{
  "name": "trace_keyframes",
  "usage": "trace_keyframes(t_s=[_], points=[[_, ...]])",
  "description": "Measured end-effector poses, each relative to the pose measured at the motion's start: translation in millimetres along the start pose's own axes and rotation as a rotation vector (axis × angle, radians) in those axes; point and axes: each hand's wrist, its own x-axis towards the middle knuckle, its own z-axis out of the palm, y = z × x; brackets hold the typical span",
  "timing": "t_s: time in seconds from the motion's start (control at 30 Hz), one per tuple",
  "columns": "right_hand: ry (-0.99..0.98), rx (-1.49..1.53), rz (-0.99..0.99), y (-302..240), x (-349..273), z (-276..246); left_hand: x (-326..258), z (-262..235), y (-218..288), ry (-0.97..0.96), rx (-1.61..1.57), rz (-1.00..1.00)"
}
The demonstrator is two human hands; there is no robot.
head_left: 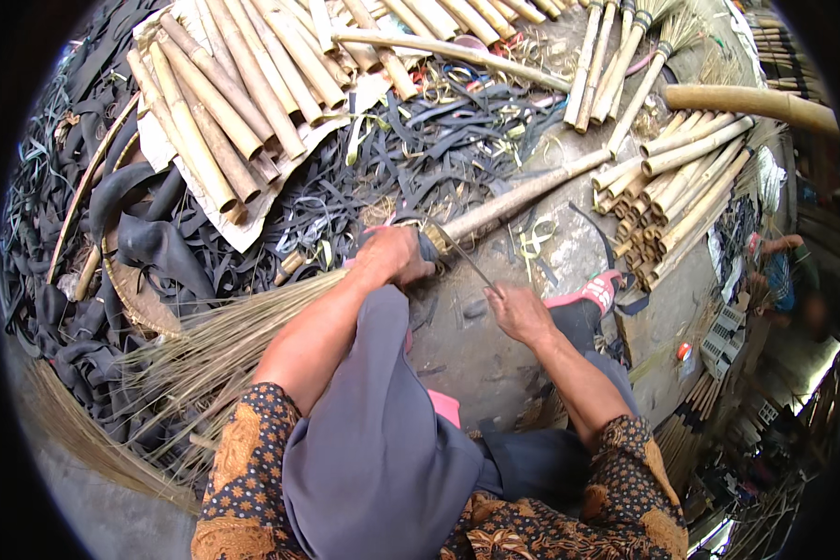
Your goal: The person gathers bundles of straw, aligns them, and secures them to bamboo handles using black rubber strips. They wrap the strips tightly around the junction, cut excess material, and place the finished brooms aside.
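Left hand point(394, 257) clenched around the junction where a bamboo handle point(523, 194) meets a bundle of broom bristles point(224, 350), at picture centre, low over the concrete floor point(569, 247). Right hand point(521, 313) pinching the lower end of a thin dark strip point(465, 257), pulled taut from the wrapped junction down to the right. Handle running up-right from the left hand, bristles fanning out down-left past the left forearm. Heap of black rubber strips point(439, 140) on the floor beyond the hands, spreading to the left edge. Cut bamboo poles point(233, 93) lying on cardboard at upper left, tilted. Another stack of bamboo poles point(681, 177) at right, ends facing down-left. Finished brooms point(625, 56) near the top edge. Pink sandal point(593, 291) just right of the right hand. Person's grey cloth covering the lap, patterned sleeves at the bottom
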Motion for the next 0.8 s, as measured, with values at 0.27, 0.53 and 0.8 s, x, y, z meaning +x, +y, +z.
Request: trace_keyframes(t_s=[0.27, 0.53, 0.8], points=[[-0.140, -0.067, 0.044, 0, 4, -13, 5, 6, -5, -0.006, 0.005, 0.077], [-0.216, 0.020, 0.082, -12, -5, 0, 7, -3, -16, 0.050, 0.010, 0.133], [-0.057, 0.215, 0.295, 9, 14, -11, -11, 8, 5, 0.208, 0.070, 0.017]])
